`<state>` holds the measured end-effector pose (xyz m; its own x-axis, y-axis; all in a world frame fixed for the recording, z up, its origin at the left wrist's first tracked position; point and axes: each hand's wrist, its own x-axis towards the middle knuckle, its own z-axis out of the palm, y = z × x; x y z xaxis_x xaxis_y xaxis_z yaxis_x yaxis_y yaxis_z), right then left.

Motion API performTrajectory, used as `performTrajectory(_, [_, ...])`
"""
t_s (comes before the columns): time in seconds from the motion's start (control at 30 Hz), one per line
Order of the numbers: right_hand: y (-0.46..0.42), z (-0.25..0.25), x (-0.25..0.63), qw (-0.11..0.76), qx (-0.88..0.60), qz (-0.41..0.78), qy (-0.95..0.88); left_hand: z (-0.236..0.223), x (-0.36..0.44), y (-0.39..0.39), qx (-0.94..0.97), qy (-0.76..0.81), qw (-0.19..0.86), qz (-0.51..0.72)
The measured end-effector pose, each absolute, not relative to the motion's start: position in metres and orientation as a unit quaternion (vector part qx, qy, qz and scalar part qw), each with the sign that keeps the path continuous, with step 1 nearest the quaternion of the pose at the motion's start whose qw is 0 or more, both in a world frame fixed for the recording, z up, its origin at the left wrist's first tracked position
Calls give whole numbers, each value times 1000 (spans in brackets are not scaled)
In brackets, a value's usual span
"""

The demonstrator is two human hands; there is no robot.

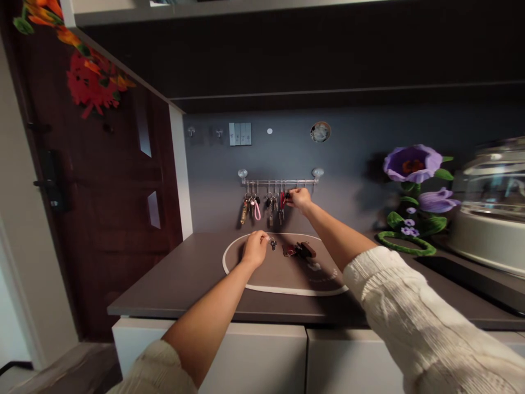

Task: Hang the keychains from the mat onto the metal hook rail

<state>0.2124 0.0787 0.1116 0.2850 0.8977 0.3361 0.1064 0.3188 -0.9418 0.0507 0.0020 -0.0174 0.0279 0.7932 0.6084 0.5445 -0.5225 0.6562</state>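
Note:
My left hand is closed in a pinch above the oval mat, holding a small bunch of keys at its fingertips. My right hand reaches up to the hook rail on the wall. Its fingers are closed on a key bunch, dark where it shows, beside a red key holder. Further left along the rail hang several key rings, one with a pink strap and one with a gold-brown charm. On the mat lie a brown key case and a red key item.
Purple fabric flowers and a domed appliance stand on the counter at the right. A dark shelf overhangs the counter. A brown door is at the left, and wall switches sit above the rail.

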Motion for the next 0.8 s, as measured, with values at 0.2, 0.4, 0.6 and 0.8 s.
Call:
performTrajectory(0.2, [81, 103, 213, 634, -494, 320, -502, -19, 50, 4, 696, 481, 124, 519])
performTrajectory(0.4, [81, 96, 212, 639, -506, 310, -488, -20, 50, 6, 691, 490, 129, 516])
performTrajectory(0.6, [78, 90, 214, 638, -519, 290, -489, -19, 49, 6, 684, 497, 133, 517])
performTrajectory(0.8, [79, 78, 219, 621, -535, 212, -532, -17, 48, 4, 678, 507, 120, 518])
